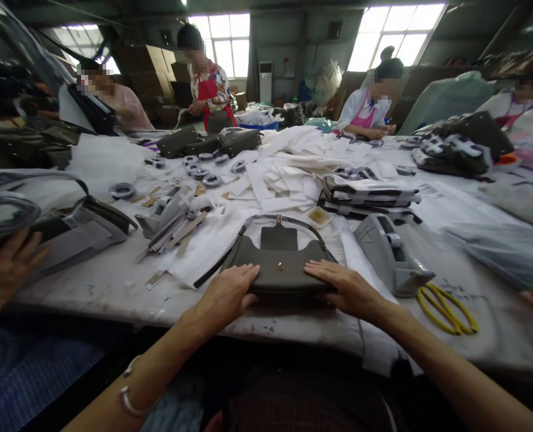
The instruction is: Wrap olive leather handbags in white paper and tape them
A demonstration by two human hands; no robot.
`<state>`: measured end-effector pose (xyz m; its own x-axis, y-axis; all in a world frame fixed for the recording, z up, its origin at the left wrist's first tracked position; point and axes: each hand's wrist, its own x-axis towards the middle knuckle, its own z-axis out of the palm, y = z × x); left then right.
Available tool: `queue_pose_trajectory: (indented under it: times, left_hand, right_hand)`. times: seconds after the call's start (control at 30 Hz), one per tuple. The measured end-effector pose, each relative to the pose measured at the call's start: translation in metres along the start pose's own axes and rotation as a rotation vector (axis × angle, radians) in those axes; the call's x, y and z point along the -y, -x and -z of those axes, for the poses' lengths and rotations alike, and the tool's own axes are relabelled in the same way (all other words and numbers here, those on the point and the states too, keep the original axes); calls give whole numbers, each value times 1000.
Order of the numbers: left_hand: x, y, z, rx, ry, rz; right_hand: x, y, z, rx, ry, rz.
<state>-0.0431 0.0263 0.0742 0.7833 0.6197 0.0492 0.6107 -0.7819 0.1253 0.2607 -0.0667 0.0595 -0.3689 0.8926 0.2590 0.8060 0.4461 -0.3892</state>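
Observation:
A dark grey-green handbag with a flap, a small gold stud and a curved strap lies flat at the near edge of the white work table. My left hand rests on its lower left corner, fingers stretched over the leather. My right hand lies flat on its lower right corner, fingers pointing left. Both hands press on the bag without gripping it.
A grey tape dispenser and yellow-handled scissors lie right of the bag. White paper sheets, tape rolls and more bags cover the table. A co-worker's hand is at the left. Several people work at the far side.

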Motion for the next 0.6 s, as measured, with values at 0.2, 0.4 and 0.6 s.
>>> queue_pose_trajectory:
  times: [0.2,0.4,0.6]
  left_hand:
    - [-35,-6,-8,-64,-65,-37]
    - [-40,-11,-22,-112,-69,-55]
    - [-38,-3,-21,-126,-35,-82]
  right_hand:
    - [26,-53,18,39,-50,-95]
    - [18,-112,18,401,113,158]
    - [15,-134,26,591,153,426]
